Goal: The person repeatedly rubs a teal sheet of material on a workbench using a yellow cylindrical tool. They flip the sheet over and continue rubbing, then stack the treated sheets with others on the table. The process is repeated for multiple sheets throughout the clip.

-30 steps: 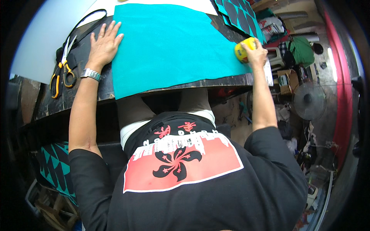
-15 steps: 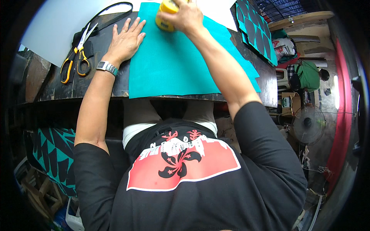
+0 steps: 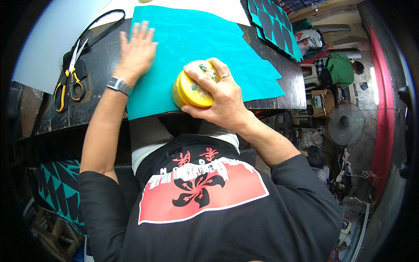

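My right hand (image 3: 224,94) is wrapped round a round yellow jar (image 3: 195,89) whose top is stained and flecked with green. The jar is tilted, over the near part of a teal fabric sheet (image 3: 183,48); whether it touches the sheet I cannot tell. My left hand (image 3: 137,50), a little blurred, has its fingers spread at the sheet's left edge and holds nothing. To the left of it, scissors (image 3: 72,76) with yellow and black handles lie on the dark table with their blades slightly parted. A black strap (image 3: 109,22) curves beside them.
White paper (image 3: 218,8) extends behind the teal sheet on the dark table (image 3: 109,48). Teal sheets with black shapes (image 3: 279,30) lie at the far right. Beyond the table's right end are a standing fan (image 3: 345,122) and a person in green (image 3: 342,70).
The yellow jar has come with my right hand from the sheet's far edge toward me. My left hand has shifted slightly. The whole view has also moved a little.
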